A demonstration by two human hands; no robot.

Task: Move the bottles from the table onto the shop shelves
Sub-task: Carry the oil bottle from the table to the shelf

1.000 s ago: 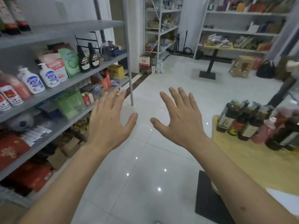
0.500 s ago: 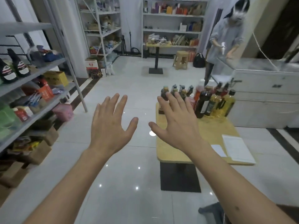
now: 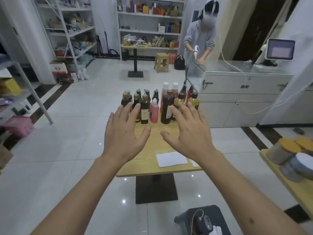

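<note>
At far left the grey shop shelves (image 3: pixel 25 92) stand well apart from the wooden table (image 3: pixel 152 170). The left hand (image 3: pixel 125 134) and right hand (image 3: pixel 188 133) hover over it, fingers spread, holding nothing. The bottles (image 3: pixel 159 106) cluster at the table's far edge: this looks like the reach, and next comes gripping one.

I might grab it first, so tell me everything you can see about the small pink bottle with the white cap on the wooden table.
The small pink translucent bottle with the white cap looks like plastic, filled with pink liquid, its cap narrow and closed. It stands upright on the light wooden table, in the front row of the bottle cluster, shorter than its neighbours. A dark brown bottle with a gold cap stands close on its left, a tall dark bottle with a pale label on its right. Neither hand touches it.
</note>
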